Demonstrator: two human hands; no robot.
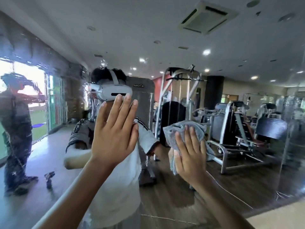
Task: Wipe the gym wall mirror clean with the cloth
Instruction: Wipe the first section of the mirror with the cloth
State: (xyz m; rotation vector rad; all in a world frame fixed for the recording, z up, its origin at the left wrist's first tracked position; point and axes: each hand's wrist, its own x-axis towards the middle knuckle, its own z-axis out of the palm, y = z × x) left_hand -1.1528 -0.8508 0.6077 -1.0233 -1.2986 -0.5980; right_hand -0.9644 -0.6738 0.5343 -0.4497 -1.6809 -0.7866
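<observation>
A person is standing facing a gym wall mirror that is filling almost the whole view. Their left hand is being held up flat against the glass at centre, its fingers lying straight and close together, pointing up. It is holding nothing.

Just to the right, and a little lower, the right hand is pressing a crumpled grey-blue cloth against the mirror. Its fingers are lying straight and together across the cloth, which is bunching out above the fingertips and hanging down past the thumb side of the hand.

Wet streaks and smears are blurring the left part of the glass; the right part is looking clearer.

The mirror is reflecting the person, who is wearing a white headset and a white shirt. A second person is appearing in the smeared area at far left, beside a bright doorway. Weight machines are standing on a dark wood floor at right, under a ceiling vent.
</observation>
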